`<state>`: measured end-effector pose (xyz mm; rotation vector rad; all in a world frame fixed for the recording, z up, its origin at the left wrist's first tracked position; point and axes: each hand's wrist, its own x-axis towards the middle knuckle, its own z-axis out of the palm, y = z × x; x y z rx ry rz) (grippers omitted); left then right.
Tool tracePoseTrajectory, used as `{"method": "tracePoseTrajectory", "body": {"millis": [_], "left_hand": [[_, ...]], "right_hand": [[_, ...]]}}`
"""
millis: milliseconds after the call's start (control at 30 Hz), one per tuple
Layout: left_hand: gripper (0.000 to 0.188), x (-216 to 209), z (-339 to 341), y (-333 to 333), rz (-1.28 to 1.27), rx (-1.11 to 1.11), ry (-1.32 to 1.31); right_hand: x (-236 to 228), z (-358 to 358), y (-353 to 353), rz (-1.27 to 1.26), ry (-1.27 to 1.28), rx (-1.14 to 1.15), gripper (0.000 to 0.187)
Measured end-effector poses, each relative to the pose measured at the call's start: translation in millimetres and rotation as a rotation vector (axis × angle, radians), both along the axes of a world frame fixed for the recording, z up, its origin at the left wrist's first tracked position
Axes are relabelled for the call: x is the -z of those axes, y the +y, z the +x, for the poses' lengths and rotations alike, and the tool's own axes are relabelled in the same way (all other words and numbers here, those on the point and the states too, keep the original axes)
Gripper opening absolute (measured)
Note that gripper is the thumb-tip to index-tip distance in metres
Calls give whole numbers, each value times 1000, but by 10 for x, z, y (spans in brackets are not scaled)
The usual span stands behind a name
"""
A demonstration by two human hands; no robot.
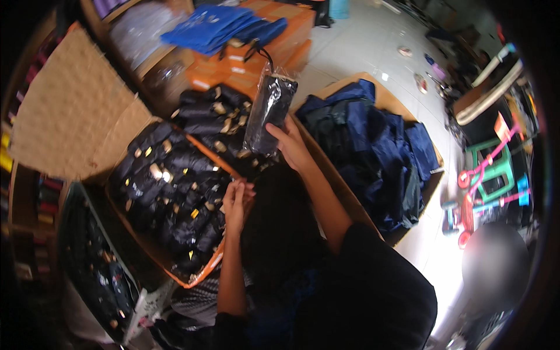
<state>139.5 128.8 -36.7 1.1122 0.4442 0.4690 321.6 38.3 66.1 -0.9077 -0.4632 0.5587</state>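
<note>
Head view: R hand (290, 143) grips clear-wrapped blk pouch (271, 111) nr open carton's (211, 154) far R side; L hand (234, 201) by carton's R rim, fingers bent, can't tell if pinching; blk pouches (157, 198) in carton, navy cloth (367, 146) R of carton

The right hand (291, 143) gripped a black package (269, 111) in clear plastic, its cord loop standing at the top. The left hand (235, 204) was raised with bent fingers beside an open carton (76, 111) filled with similar black bundles (166, 195); whether it held anything was unclear. To the right, a second carton (336, 185) contained dark blue fabric (379, 146). Folded blue cloth (213, 28) lay on orange-taped boxes (289, 52) beyond.
</note>
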Motion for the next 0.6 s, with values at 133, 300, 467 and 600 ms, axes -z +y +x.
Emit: {"method": "tracePoseTrajectory", "body": {"millis": [133,300,467,600], "left_hand": [[41,-333,-59,73,-147,-29,-153],[39,-260,-201,280,-30,-154,-6],[43,-135,-452,473,33,-320,67],[45,12,-581,615,-13,-389,115]], "right_hand": [[279,-461,306,-148,-47,-224,59],[412,-489,355,-159,-78,-232,56],[401,-356,327,-292,-39,-379,52],[491,-444,308,-342,128,-540,49]]}}
